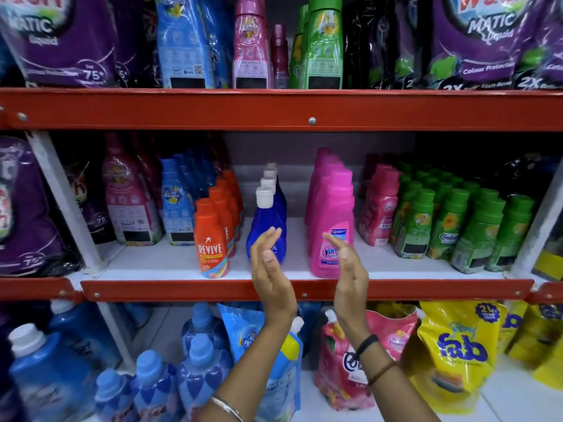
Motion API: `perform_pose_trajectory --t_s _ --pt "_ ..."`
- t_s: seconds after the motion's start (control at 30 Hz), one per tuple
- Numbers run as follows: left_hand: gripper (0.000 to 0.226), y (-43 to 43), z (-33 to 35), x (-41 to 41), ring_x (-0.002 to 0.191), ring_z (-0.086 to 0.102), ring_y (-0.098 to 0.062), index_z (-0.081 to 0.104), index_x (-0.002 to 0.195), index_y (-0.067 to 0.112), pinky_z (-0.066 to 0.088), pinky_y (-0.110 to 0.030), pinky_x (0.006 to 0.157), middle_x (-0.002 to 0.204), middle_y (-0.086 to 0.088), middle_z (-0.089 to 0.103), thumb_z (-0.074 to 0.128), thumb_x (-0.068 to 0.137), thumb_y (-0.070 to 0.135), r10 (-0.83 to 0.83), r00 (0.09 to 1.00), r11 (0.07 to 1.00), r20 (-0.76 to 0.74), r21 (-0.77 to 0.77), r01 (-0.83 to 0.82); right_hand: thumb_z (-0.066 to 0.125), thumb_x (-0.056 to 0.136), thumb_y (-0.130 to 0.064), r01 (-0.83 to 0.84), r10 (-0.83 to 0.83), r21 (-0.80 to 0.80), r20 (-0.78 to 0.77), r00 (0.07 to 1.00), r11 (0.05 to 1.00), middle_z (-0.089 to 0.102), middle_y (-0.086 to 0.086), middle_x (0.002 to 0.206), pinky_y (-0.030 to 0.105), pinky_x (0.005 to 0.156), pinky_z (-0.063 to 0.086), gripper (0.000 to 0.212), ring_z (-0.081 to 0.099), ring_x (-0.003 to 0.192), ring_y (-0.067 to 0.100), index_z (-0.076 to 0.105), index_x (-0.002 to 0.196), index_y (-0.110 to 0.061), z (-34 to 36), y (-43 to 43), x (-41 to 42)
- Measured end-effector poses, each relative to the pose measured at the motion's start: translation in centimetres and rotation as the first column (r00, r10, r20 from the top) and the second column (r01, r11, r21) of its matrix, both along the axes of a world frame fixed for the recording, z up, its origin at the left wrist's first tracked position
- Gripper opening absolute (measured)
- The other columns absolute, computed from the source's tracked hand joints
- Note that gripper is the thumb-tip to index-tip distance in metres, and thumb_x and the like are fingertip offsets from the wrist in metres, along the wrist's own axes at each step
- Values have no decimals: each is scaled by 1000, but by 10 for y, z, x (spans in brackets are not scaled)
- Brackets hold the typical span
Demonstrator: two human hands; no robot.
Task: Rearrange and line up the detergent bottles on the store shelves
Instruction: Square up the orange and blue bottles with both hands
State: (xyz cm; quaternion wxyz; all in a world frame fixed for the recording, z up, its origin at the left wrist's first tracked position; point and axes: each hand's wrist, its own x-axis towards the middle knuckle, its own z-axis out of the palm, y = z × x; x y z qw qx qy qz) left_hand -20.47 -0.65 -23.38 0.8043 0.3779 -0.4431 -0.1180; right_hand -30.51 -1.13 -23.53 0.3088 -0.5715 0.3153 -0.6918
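On the white middle shelf (152,260) stand three front-to-back rows: orange Revive bottles (210,239), dark blue bottles with white caps (266,220) and pink Vanish bottles (332,217). My left hand (269,269) is raised, open, palm turned right, just in front of the front blue bottle. My right hand (348,269) is raised, open, palm turned left, in front of the front pink bottle. Neither hand holds anything. A gap of bare shelf lies between the blue and pink rows.
Green Comfort bottles (457,226) and smaller pink bottles (377,205) fill the shelf's right side; blue and pink refill packs (176,202) stand on the left. Red shelf rails (304,111) cross above and below. Pouches and blue bottles (198,354) crowd the lower shelf.
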Motion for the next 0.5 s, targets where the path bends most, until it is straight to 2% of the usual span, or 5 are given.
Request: perform_pose_trajectory --t_s 0.1,0.23,0.33,0.4,0.5 --pt "37 -7 2 22 131 44 -16 52 121 41 34 -35 111 136 -4 52 23 97 46 64 997 996 -36 69 -62 33 89 -52 -151 158 91 -67 985 984 59 -8 131 21 108 35 45 49 127 3 58 120 -31 3 -6 30" --pt "57 -18 7 48 130 45 -8 47 134 35 36 -30 111 144 1 48 16 95 63 -139 988 957 -61 248 150 29 93 -53 -254 271 243 -37 962 936 55 -14 132 29 112 34 43 48 128 1 49 126 -34 2 -22 56" --pt "67 -21 7 60 131 45 -11 46 139 24 37 -30 111 146 -1 47 7 96 57 -230 971 915 -64 327 238 28 95 -52 -250 266 283 -21 964 926 58 -7 130 18 99 44 51 55 119 -1 50 130 -23 2 -27 62" --pt "70 -22 6 65 133 43 -13 49 135 32 34 -41 115 146 1 47 5 92 66 -243 969 900 -54 361 246 26 98 -44 -265 273 302 18 962 916 59 -4 125 8 84 48 49 58 106 -6 51 130 -16 3 -29 62" --pt "72 -21 5 68 133 46 -14 54 117 52 37 -47 112 144 4 50 9 75 89 -285 957 885 -60 367 287 25 99 -41 -255 252 304 51 966 918 59 -4 121 7 81 49 47 56 105 -4 53 126 -16 2 -32 60"
